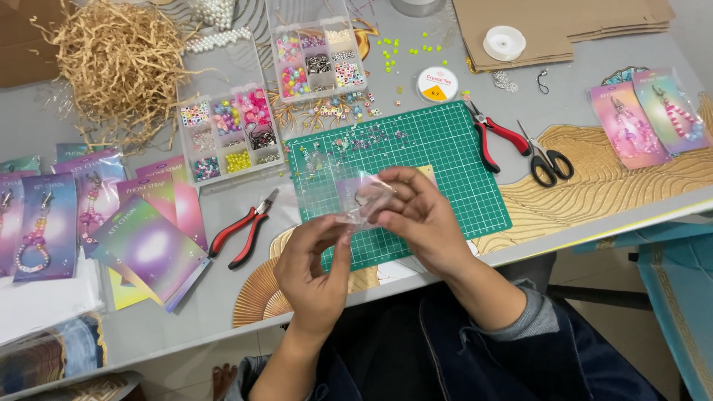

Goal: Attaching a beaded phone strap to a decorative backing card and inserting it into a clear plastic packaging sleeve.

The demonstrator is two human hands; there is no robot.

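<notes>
Left hand (316, 267) and right hand (416, 215) — fingers pinching a small clear plastic bag (364, 199) — above the green gridded cutting mat (445, 156).

Both hands meet above the near edge of the green cutting mat (438, 160) on the worktop (416, 82). The left hand (316, 271) pinches the lower corner of a small clear plastic bag (349, 194), and the right hand (416, 215) grips the same bag from 3 o'clock. At 9 o'clock of the left hand lie red-handled pliers (241, 230). At 11 o'clock stands a clear bead box (229, 134). At 2 o'clock of the right hand lie black scissors (548, 160).
</notes>
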